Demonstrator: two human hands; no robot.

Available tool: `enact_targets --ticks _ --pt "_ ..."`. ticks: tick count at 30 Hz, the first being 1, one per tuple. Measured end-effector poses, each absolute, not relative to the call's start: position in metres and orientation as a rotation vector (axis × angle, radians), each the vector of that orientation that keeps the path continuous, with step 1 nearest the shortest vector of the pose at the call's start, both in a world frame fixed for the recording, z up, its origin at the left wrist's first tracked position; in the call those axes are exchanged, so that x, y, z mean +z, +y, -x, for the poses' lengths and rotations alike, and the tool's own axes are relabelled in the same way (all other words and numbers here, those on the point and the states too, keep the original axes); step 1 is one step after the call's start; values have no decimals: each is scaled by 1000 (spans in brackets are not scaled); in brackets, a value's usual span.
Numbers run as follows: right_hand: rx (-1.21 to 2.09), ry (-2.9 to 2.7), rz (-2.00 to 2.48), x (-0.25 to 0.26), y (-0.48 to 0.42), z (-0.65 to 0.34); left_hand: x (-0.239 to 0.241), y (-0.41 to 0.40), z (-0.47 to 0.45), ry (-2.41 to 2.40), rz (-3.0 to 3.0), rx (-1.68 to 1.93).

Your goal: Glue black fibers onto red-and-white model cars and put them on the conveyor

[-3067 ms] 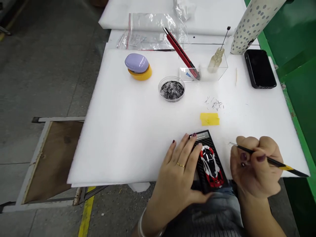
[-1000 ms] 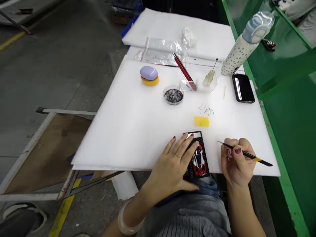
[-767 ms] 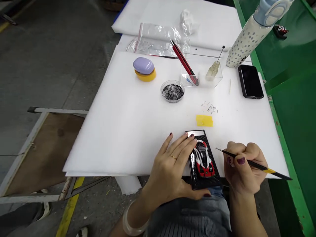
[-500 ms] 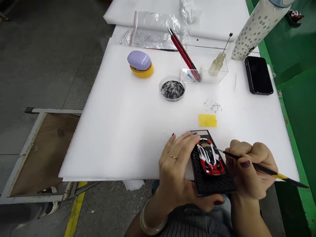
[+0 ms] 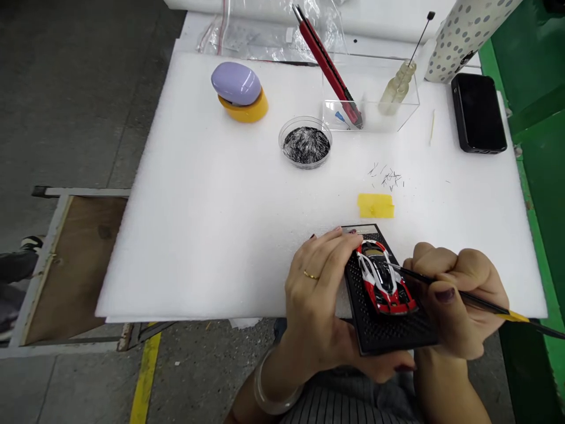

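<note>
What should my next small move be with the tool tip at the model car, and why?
Probably ease the thin black tool slightly inward against the model car: its tip sits at the car's side by the cabin, the right hand grips it, and the left hand clasps the black base under the car.

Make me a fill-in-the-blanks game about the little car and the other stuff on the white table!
The left hand holds a black base with a red-and-white toy ____ on it.
The right hand grips a thin black tool with a ____ band.
The red cutter leans in a clear ____.
Missing words: car; yellow; box.
</note>
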State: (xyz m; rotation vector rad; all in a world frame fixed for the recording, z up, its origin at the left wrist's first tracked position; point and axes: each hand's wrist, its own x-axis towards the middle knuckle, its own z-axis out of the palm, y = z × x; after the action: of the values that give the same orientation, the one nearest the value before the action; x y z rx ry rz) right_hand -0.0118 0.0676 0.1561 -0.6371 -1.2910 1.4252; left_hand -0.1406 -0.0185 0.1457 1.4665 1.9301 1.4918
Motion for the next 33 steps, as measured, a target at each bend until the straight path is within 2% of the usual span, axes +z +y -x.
enact_targets --ticks 33 --pt "1387 -1223 655 158 65 15 146 -18 138 1944 -1428 1532"
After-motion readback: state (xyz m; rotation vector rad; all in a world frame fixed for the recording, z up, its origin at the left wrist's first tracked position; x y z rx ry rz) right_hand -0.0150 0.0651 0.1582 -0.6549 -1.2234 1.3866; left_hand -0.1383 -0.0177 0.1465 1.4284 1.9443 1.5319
